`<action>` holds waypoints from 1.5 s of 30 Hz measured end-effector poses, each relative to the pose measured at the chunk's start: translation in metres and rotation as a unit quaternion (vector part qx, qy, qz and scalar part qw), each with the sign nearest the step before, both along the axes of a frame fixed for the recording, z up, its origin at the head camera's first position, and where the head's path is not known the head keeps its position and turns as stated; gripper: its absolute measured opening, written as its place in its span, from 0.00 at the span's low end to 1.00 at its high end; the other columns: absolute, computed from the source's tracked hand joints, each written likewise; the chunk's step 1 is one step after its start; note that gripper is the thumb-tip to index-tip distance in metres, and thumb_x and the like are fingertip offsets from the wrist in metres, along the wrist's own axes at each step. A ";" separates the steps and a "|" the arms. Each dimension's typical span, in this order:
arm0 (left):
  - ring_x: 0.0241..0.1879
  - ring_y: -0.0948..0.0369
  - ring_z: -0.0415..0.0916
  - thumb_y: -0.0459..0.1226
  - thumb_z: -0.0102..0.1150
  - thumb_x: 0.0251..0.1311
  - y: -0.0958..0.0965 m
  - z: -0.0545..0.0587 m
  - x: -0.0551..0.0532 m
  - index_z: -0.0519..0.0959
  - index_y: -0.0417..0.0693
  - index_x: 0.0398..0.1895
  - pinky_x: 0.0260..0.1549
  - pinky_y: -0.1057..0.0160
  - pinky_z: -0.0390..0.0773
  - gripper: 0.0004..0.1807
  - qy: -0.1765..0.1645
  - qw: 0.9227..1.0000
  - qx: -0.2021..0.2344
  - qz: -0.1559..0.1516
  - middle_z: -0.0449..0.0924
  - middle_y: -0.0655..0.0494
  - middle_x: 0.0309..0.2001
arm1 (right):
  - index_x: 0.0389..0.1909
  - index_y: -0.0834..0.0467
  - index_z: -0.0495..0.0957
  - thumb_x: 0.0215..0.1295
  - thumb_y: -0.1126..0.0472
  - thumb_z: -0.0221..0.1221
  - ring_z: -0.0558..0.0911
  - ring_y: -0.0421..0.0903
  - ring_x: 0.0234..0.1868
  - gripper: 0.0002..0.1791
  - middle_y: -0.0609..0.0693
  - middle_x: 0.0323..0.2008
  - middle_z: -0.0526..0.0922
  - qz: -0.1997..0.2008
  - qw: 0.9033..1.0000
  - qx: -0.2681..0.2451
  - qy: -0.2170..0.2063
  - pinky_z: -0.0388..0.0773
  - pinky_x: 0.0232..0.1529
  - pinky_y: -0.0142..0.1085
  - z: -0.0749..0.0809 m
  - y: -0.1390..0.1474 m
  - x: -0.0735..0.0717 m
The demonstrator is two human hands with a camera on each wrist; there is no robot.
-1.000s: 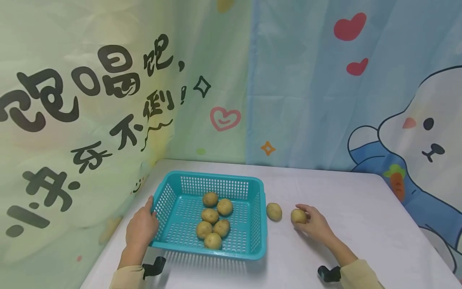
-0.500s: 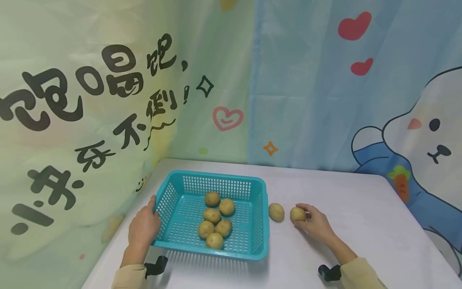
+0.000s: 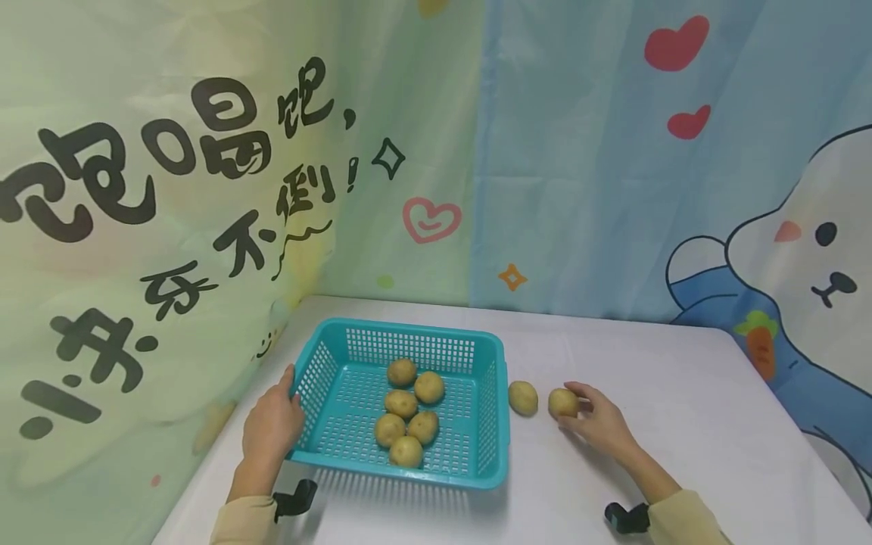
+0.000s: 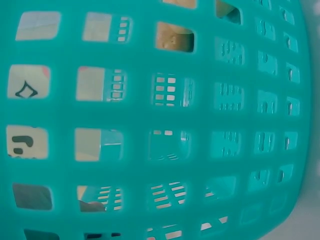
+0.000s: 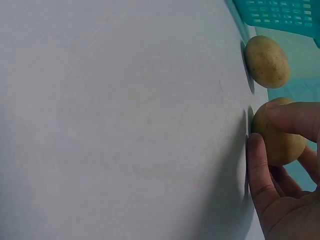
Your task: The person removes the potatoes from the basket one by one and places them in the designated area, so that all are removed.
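A teal plastic basket point(image 3: 409, 328) with perforated walls sits on the white table, holding several potatoes point(image 3: 400, 405). My left hand point(image 3: 272, 425) grips its left rim. The basket's wall point(image 4: 135, 115) fills most of the left wrist view, hiding the left fingers. To the right of the basket, my right hand point(image 3: 602, 425) holds a single potato point(image 3: 562, 403) at the tabletop, thumb and fingers around it, as the right wrist view also shows. Between that one and the basket lies another loose potato point(image 3: 523, 398), close to the basket's right wall.
The white table point(image 3: 613, 356) extends to the right and behind the basket. A printed curtain point(image 3: 565, 151) with hearts and a cartoon bear hangs behind the table and along its left side. A black wrist mount point(image 3: 295, 499) sticks out from each sleeve.
The head view has shifted slightly, moving the whole scene a little to the right in the picture. Both hands keep their holds on the basket and the potato.
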State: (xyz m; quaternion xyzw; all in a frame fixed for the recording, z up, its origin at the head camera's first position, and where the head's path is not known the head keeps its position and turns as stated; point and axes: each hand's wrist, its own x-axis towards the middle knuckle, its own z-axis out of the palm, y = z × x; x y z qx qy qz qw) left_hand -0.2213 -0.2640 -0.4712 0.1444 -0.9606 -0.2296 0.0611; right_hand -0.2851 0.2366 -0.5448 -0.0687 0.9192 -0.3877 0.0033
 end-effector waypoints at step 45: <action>0.50 0.37 0.75 0.33 0.45 0.70 -0.001 0.000 0.000 0.54 0.39 0.75 0.33 0.46 0.76 0.31 -0.008 1.000 0.013 -0.003 0.68 0.30 0.63 | 0.50 0.63 0.78 0.68 0.63 0.59 0.81 0.49 0.42 0.13 0.58 0.47 0.81 0.147 0.964 -0.221 0.001 0.82 0.36 0.36 0.107 -0.154 0.022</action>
